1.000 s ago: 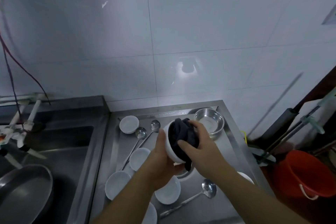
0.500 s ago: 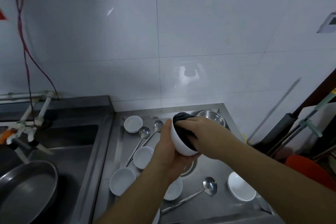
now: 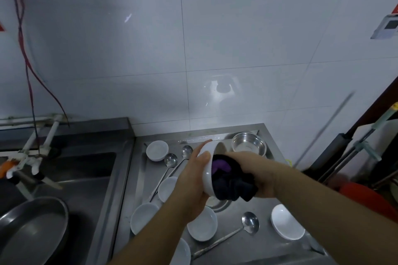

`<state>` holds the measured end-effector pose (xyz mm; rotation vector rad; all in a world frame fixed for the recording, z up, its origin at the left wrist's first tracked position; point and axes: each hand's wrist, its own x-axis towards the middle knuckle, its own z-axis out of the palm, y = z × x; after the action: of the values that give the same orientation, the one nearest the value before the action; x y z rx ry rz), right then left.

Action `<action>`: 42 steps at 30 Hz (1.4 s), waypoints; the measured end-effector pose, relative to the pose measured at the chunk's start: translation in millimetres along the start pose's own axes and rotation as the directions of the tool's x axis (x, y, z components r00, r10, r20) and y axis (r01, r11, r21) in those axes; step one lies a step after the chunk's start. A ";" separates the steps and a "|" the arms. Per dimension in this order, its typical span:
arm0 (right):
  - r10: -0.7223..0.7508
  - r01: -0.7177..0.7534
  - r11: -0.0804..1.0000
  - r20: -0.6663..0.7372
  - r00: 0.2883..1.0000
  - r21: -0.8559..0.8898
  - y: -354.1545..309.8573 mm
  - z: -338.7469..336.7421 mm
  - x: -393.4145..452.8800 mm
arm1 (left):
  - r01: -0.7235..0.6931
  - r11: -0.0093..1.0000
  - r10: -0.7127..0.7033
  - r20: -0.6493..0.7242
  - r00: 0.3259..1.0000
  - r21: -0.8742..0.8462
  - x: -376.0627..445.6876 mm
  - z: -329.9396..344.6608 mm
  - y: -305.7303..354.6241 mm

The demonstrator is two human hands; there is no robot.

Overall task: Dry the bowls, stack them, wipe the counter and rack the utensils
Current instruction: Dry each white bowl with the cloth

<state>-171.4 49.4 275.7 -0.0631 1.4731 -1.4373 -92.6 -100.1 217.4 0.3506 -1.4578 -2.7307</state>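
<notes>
Drying this bowl well, as I judge it, means turning it a little at a time in the left hand [image 3: 195, 180] while the cloth sweeps the whole inner wall and then the rim, with enough push to lift water but not so much that the bowl slips sideways. Starting at the left of the view, a large steel pan [image 3: 32, 226] lies in the sink [image 3: 86, 170] at about eight o'clock from the hands; I leave it out of the job. Next comes the steel counter [image 3: 247, 247], where several white bowls wait undried, one at eleven o'clock near the back edge [image 3: 157, 150] and one at seven o'clock [image 3: 143, 217], with ladles lying among them, one long-handled ladle [image 3: 248, 225] at five o'clock. Above the counter's middle, my left hand cups the white bowl [image 3: 207, 168] from behind, thumb hooked over the near rim and fingers wrapped under the base, so the bowl is tipped on its side with the mouth facing right. The right hand [image 3: 256, 175] comes in from three o'clock, wrist bent inward, fingers bunched around the dark cloth [image 3: 232, 187] and pressing it into the bowl. Both hands are clamped, left on the bowl, right on the cloth. A steel bowl [image 3: 248, 143] sits at one o'clock, close behind.
</notes>
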 end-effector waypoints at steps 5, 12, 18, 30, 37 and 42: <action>-0.162 0.086 0.834 0.094 0.982 0.544 25.4 19.9 3.2 | 0.063 0.991 -0.061 0.017 0.998 -0.117 -7.7 -6.3 -14.6; -0.377 0.420 0.907 -0.507 0.775 -0.032 35.4 40.6 18.8 | 0.143 0.982 -0.151 -0.061 0.987 -0.123 -6.5 3.7 -20.7; -0.744 0.208 0.237 -0.040 0.667 -0.949 30.8 19.3 15.7 | 0.137 0.985 -0.147 -0.097 0.984 -0.107 -4.1 7.3 -10.7; -0.095 0.104 0.945 -0.045 0.994 0.310 13.2 15.3 -11.0 | 0.050 0.998 -0.046 0.082 0.996 -0.047 -7.7 12.7 3.0; -0.681 0.319 0.636 -0.316 0.660 -0.703 27.2 15.7 3.0 | 0.077 0.990 -0.084 -0.052 0.995 -0.122 -7.4 28.7 -8.2; -0.606 0.169 0.437 -0.151 0.781 -0.884 21.9 1.4 -1.1 | 0.028 1.000 -0.028 -0.054 0.998 0.008 -2.2 27.7 -10.4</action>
<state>-157.2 55.3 260.1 -0.7977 2.6134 -0.9490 -95.5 -71.3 224.1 0.4453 -1.4636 -2.7142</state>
